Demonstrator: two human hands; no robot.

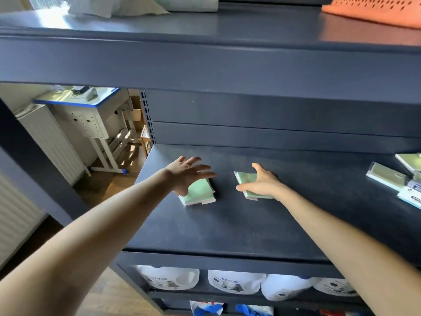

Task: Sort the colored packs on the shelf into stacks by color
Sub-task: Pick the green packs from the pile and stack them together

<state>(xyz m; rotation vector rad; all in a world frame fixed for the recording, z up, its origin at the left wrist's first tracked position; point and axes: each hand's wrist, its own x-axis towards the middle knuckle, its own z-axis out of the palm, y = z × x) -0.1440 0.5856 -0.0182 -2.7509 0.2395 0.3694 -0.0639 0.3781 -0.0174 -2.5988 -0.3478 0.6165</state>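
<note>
On the dark blue shelf point(250, 224) a small stack of green packs point(200, 193) lies left of centre. My left hand point(186, 173) hovers over its far left part with fingers spread, holding nothing. A second green pack point(247, 179) lies a little to the right. My right hand point(262, 182) rests on it, thumb at the far edge and fingers along the near left side, gripping it. At the shelf's right end lie several more packs, pale green point(387, 176) and white-blue point(412, 197), partly cut off by the frame.
The shelf above point(205, 62) overhangs close over the hands. An orange basket point(376, 10) and white bags point(114, 6) sit on top. White jugs point(237, 282) fill the shelf below. A desk point(91, 106) and radiator point(50, 137) stand left of the shelf unit.
</note>
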